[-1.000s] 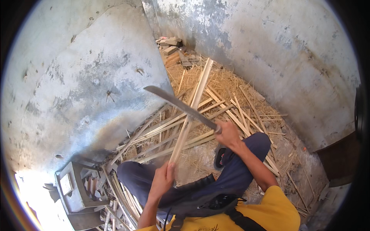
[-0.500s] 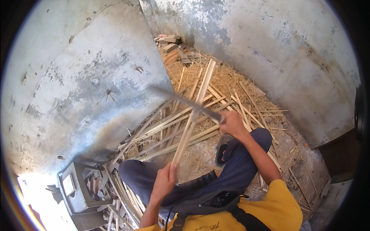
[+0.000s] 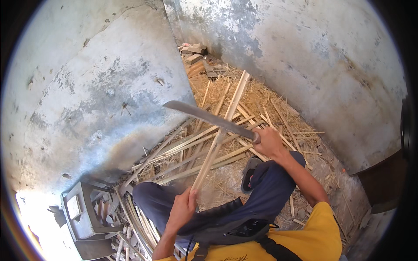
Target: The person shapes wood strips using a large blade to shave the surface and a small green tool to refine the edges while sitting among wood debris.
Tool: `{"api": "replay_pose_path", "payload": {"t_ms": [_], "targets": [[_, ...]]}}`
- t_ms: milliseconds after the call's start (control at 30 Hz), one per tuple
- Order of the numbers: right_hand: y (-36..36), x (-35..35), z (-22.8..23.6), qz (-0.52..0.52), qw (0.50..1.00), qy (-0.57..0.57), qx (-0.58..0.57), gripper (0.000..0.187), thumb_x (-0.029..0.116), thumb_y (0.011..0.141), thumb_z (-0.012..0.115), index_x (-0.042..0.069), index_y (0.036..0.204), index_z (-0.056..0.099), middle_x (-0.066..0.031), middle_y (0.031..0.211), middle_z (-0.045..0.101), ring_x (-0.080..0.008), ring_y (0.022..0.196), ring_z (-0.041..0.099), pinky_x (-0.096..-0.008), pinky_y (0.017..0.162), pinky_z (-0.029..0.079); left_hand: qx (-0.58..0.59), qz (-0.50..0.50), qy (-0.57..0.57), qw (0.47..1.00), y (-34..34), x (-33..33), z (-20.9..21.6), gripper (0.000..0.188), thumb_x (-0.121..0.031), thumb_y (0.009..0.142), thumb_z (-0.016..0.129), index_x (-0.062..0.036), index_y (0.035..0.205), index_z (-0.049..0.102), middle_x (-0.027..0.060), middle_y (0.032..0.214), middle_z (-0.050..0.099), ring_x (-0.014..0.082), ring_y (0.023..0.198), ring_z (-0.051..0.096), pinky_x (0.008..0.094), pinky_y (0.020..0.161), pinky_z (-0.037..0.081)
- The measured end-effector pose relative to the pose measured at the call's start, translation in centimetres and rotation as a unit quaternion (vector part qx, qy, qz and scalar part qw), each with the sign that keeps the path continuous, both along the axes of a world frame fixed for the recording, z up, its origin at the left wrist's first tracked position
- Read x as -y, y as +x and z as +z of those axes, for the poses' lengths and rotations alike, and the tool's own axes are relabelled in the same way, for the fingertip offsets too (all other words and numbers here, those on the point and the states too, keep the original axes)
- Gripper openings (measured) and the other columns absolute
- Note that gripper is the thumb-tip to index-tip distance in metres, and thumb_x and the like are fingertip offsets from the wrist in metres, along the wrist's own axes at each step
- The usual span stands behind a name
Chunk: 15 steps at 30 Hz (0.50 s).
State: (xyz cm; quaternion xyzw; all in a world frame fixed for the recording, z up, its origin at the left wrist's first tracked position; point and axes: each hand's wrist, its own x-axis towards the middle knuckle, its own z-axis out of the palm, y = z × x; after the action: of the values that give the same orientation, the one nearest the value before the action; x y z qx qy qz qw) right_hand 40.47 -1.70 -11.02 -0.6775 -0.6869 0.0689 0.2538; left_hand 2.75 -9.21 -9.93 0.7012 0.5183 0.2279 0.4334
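Observation:
My left hand (image 3: pixel 183 208) is closed around the near end of a long split bamboo strip (image 3: pixel 210 157), which slants up and away to the right. My right hand (image 3: pixel 269 142) grips the handle of a machete (image 3: pixel 208 116). Its long, dark blade points left and lies across the middle of the strip; whether the edge touches it I cannot tell. Beneath both, several pale bamboo strips (image 3: pixel 185 145) lie crossed over one another on the floor.
Straw-like shavings (image 3: pixel 261 93) cover the floor between two worn plaster walls (image 3: pixel 109 82). Bricks (image 3: pixel 194 52) are stacked in the far corner. At lower left stands a grey frame-like stool (image 3: pixel 87 217), beside more strips (image 3: pixel 146 228). My bent legs (image 3: pixel 270 182) are close under the work.
The machete was blurred by motion and is now sharp, its tip slightly lower. The strip's far end and my right hand have shifted a little to the right. Both grips stay the same.

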Motion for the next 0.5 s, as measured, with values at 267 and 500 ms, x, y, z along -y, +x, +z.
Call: {"api": "replay_pose_path", "payload": {"t_ms": [267,500], "targets": [[1.9,-1.7,1.4,-0.007,1.000,0.003,-0.016,0.021,0.016,0.077,0.071,0.014,0.096,0.078,-0.0145,0.068,0.070,-0.0331,0.064,0.072,-0.0446,0.064,0.058,0.000,0.006,-0.006,1.000,-0.4,0.6,0.1,0.037,-0.028,0.114,0.045,-0.0004,0.092,0.058,0.0054,0.060,0.051,0.0137,0.054,0.054,0.0316,0.060,0.050],[0.0,-1.4,-2.2,0.049,0.995,0.050,0.069,0.021,0.018,0.074,0.073,0.014,0.095,0.077,-0.0144,0.068,0.069,-0.0364,0.066,0.070,-0.0489,0.066,0.057,0.015,0.004,-0.017,1.000,-0.2,0.4,-0.4,0.038,-0.029,0.113,0.046,-0.0007,0.092,0.059,0.0048,0.060,0.051,0.0135,0.055,0.054,0.0320,0.058,0.047]]}}
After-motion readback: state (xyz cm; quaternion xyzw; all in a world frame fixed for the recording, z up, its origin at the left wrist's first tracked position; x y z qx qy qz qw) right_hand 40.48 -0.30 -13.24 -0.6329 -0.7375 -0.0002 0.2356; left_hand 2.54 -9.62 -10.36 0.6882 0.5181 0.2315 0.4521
